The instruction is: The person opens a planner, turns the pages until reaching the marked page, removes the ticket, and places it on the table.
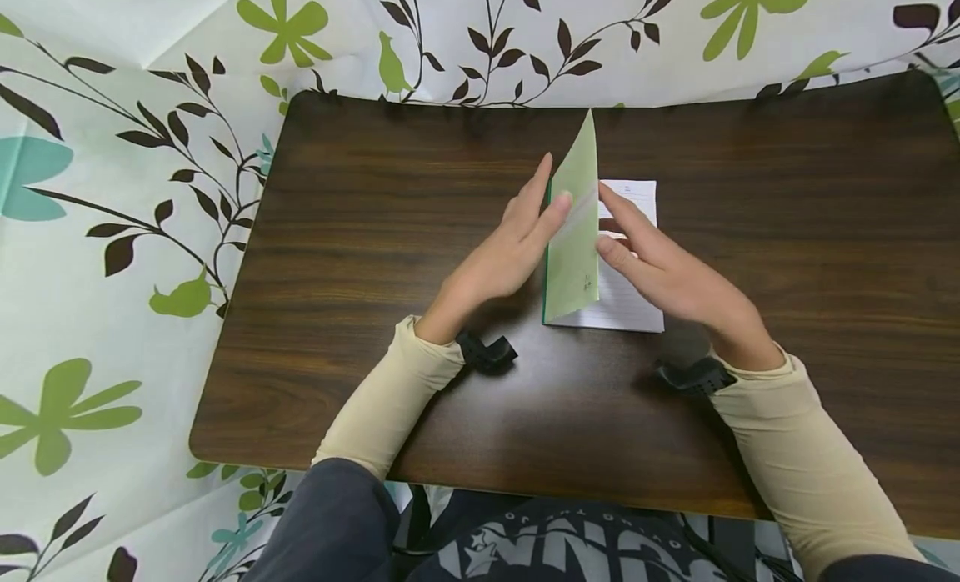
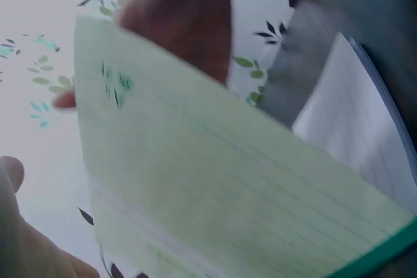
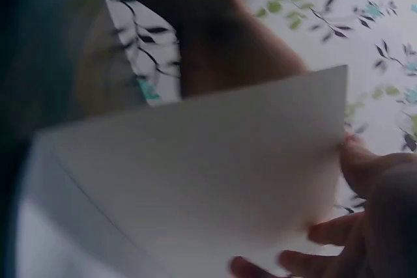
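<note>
A notebook with a pale green cover [image 1: 573, 232] and a darker green spine edge lies on the table, its cover standing nearly upright over white lined pages [image 1: 622, 294]. My left hand [image 1: 510, 244] is on the cover's outer side, fingers extended, thumb close to the cover's face. On the inner side is my right hand [image 1: 663, 269], its fingers fairly straight. In the right wrist view, the fingertips of that right hand [image 3: 378, 219] are at the free edge of the cover's plain inside [image 3: 215, 167]. The left wrist view shows the cover's printed lines [image 2: 228, 161], blurred.
The dark wood table [image 1: 360, 257] extends around the notebook on all sides. Behind it and to the left hangs a white cloth [image 1: 112, 332] with leaf and bird prints. Black wrist straps [image 1: 486, 353] sit at both cuffs, near the tabletop.
</note>
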`<control>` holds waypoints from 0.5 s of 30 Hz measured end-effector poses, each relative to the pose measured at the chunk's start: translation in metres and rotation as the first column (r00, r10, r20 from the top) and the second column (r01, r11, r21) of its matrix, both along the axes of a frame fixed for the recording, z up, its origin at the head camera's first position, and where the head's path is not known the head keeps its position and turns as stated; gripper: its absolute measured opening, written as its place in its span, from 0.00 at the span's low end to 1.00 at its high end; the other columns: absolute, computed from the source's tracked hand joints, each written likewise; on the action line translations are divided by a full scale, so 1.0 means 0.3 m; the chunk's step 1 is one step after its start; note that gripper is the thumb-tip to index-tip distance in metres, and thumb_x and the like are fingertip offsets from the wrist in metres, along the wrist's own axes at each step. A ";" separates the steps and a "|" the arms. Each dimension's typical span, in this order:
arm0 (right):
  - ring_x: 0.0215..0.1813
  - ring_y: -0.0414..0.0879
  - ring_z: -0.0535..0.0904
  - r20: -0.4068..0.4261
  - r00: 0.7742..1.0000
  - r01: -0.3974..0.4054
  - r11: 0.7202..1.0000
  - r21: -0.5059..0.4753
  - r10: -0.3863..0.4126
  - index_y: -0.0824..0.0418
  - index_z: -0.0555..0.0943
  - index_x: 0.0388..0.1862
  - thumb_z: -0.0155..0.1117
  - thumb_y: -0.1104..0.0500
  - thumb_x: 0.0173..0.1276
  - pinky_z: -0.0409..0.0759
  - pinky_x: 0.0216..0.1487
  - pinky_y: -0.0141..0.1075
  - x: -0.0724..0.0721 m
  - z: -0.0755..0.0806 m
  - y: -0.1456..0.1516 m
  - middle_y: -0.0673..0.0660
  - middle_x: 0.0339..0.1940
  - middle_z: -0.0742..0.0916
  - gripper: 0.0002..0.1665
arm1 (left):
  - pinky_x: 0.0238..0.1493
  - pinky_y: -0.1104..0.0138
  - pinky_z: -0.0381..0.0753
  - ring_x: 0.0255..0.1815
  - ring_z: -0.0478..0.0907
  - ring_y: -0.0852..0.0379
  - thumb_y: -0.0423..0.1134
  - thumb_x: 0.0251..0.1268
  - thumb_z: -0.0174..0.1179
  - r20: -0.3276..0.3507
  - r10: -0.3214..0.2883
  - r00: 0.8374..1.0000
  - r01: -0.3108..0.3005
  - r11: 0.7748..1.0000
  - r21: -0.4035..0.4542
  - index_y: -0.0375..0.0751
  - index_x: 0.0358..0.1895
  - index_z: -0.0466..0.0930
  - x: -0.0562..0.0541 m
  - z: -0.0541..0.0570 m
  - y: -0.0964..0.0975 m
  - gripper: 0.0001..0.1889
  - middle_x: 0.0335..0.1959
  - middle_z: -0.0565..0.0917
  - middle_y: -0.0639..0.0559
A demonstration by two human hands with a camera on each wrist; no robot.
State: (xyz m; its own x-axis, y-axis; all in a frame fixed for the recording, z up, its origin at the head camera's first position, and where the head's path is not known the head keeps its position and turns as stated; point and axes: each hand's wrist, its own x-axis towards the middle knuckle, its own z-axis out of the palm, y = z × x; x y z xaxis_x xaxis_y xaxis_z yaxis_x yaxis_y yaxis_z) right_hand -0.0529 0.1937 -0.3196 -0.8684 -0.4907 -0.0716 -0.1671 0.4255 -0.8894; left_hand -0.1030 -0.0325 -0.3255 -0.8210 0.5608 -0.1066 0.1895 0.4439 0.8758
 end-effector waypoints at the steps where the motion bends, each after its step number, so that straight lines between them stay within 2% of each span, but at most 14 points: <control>1: 0.84 0.59 0.58 -0.015 1.000 -0.009 1.000 -0.011 0.009 0.37 0.39 0.88 0.45 0.53 0.87 0.61 0.78 0.64 0.002 -0.008 -0.015 0.44 0.89 0.48 0.41 | 0.87 0.51 0.42 0.88 0.35 0.58 0.61 0.85 0.34 -0.008 0.002 1.000 -0.002 1.000 0.008 0.55 0.87 0.30 0.004 0.006 0.001 0.38 0.88 0.38 0.59; 4: 0.84 0.56 0.56 -0.047 0.998 -0.049 0.999 -0.019 0.048 0.37 0.40 0.88 0.46 0.54 0.87 0.61 0.79 0.62 0.008 -0.028 -0.049 0.44 0.89 0.48 0.41 | 0.87 0.53 0.46 0.87 0.39 0.58 0.60 0.84 0.39 -0.039 0.001 0.999 -0.001 1.000 0.014 0.53 0.87 0.31 0.012 0.019 0.000 0.40 0.88 0.41 0.59; 6: 0.83 0.56 0.59 -0.039 0.998 -0.055 0.998 0.005 0.055 0.39 0.41 0.88 0.47 0.53 0.86 0.63 0.78 0.61 0.009 -0.036 -0.058 0.46 0.88 0.50 0.41 | 0.87 0.54 0.46 0.87 0.39 0.59 0.59 0.84 0.42 -0.054 0.006 0.999 -0.005 1.000 0.006 0.52 0.87 0.32 0.014 0.024 -0.004 0.41 0.88 0.41 0.58; 9: 0.80 0.57 0.66 -0.020 1.000 0.003 0.995 0.101 -0.001 0.44 0.46 0.88 0.48 0.48 0.86 0.68 0.74 0.62 0.000 -0.040 -0.043 0.51 0.87 0.56 0.39 | 0.87 0.56 0.43 0.88 0.35 0.63 0.59 0.83 0.44 -0.058 0.012 0.998 -0.013 1.000 -0.014 0.53 0.87 0.32 0.014 0.031 -0.016 0.42 0.89 0.39 0.59; 11: 0.75 0.60 0.70 -0.025 0.997 0.072 0.973 0.220 -0.068 0.49 0.50 0.88 0.50 0.44 0.85 0.71 0.70 0.63 -0.014 -0.045 -0.016 0.58 0.85 0.61 0.41 | 0.87 0.58 0.43 0.88 0.35 0.64 0.60 0.82 0.45 -0.064 0.016 0.998 -0.017 1.000 -0.019 0.53 0.87 0.33 0.012 0.033 -0.031 0.43 0.88 0.38 0.59; 15: 0.70 0.65 0.65 -0.043 0.985 0.170 0.888 0.428 -0.168 0.60 0.52 0.87 0.55 0.40 0.82 0.71 0.64 0.63 -0.053 -0.076 0.054 0.71 0.76 0.65 0.46 | 0.86 0.63 0.48 0.87 0.43 0.64 0.56 0.84 0.45 -0.109 0.012 0.994 -0.011 1.000 0.012 0.51 0.87 0.36 0.009 0.038 -0.071 0.40 0.88 0.41 0.57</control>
